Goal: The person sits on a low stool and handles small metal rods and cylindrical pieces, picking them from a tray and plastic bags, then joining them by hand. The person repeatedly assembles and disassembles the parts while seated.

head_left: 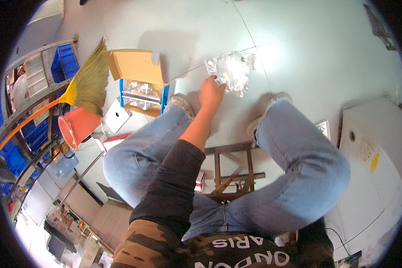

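Note:
My left hand [212, 93] reaches out over the floor in front of my knees. Its thumb and fingers pinch the near left edge of a clear plastic bag [214, 69], which belongs to a loose heap of crinkled clear plastic bags [236, 73]. What the bags contain is too blurred to tell. To the left of the hand stands an open cardboard box [136, 64] with blue sides, its lid raised. More clear plastic packets [144, 88] lie inside it. Only the dark sleeve [315, 239] of my right arm shows at the lower right; the right hand is out of sight.
A straw broom [91, 76] with an orange handle leans at the left, by a red bucket [78, 127] and a rack holding blue bins [66, 62]. A white cabinet [370, 152] stands at the right. Between my legs is a wooden stool frame [234, 163].

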Demonstrator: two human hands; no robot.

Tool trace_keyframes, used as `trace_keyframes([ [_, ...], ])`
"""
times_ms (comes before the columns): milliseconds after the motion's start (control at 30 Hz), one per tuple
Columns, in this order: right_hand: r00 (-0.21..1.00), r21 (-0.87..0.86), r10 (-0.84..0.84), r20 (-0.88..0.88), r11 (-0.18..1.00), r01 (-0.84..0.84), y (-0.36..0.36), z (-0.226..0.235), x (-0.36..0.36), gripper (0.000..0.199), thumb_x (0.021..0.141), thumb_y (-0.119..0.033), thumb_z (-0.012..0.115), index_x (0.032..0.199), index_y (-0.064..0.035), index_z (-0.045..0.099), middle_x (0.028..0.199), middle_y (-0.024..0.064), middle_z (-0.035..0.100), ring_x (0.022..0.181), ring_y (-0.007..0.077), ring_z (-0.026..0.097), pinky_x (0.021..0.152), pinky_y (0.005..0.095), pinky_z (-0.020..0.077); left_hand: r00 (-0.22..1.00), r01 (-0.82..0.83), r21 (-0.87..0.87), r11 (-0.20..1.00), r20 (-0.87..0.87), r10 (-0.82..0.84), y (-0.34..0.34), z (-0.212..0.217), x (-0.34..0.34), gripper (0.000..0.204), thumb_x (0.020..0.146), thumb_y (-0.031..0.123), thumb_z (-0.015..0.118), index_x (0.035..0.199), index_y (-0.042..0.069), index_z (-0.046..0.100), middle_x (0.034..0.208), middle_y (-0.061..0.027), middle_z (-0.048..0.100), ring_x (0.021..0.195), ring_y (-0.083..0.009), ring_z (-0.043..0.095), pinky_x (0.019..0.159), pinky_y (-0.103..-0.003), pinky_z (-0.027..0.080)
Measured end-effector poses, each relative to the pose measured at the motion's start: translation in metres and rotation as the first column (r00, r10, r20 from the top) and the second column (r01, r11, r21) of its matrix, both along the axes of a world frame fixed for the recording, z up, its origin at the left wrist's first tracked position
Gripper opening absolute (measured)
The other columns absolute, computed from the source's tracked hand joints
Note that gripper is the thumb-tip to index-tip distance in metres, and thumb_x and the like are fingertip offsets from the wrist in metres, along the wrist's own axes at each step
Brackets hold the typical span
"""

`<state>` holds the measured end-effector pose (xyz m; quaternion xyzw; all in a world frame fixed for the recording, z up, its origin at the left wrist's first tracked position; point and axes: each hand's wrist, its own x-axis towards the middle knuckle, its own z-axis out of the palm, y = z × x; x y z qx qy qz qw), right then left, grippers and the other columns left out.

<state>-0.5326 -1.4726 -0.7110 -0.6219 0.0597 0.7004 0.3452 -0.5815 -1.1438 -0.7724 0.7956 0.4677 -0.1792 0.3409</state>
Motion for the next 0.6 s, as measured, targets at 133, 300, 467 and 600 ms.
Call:
trace_keyframes([
  [133,0.839,-0.032,-0.001,-0.545,0.999,-0.020,-0.002,0.027,-0.053,0.049,0.090,-0.028,0.046,0.129,-0.0032,0.030,0.126,0.0136,0.037,0.113,0.0213,0.042,0.088,0.0326,0.0422,0.993,-0.115,0.163,0.980,0.039,0.110,0.008,-0.039,0.021,0.063,0.070,0.032,0.069,0.121,0.005,0.041,0.115,-0.0168,0.046,0.103,-0.0313,0.049,0.082,-0.041,0.043],
  [300,0.619,-0.018,-0.045,-0.784,0.999,0.050,0.019,0.020,-0.114,0.055,0.090,-0.030,0.045,0.133,-0.0033,0.024,0.132,0.0141,0.032,0.119,0.0221,0.038,0.091,0.0334,0.0405,0.861,-0.506,0.090,0.858,-0.013,0.509,0.037,-0.079,0.028,0.063,0.069,0.030,0.070,0.117,0.003,0.041,0.113,-0.0130,0.049,0.102,-0.0300,0.050,0.080,-0.041,0.044],
  [467,0.599,-0.014,-0.028,-0.800,1.000,0.027,0.018,0.005,-0.161,0.050,0.089,-0.024,0.048,0.133,-0.0088,0.029,0.129,0.0127,0.036,0.120,0.0247,0.037,0.096,0.0342,0.0370,0.857,-0.502,-0.001,0.865,-0.135,0.498,0.037,-0.092,0.031,0.034,0.070,0.021,0.070,0.093,0.001,0.056,0.083,-0.0101,0.062,0.079,-0.0291,0.059,0.070,-0.039,0.046],
  [600,0.874,0.349,0.158,-0.459,0.937,0.014,-0.004,-0.011,-0.187,0.050,0.091,-0.036,0.044,0.130,-0.0081,0.033,0.126,0.0104,0.041,0.118,0.0225,0.039,0.093,0.0394,0.0378,0.751,-0.591,-0.295,0.751,0.140,0.646,0.044,-0.068,0.025,0.018,0.075,0.013,0.065,0.082,-0.001,0.057,0.077,-0.0077,0.060,0.071,-0.0208,0.060,0.065,-0.033,0.048],
])
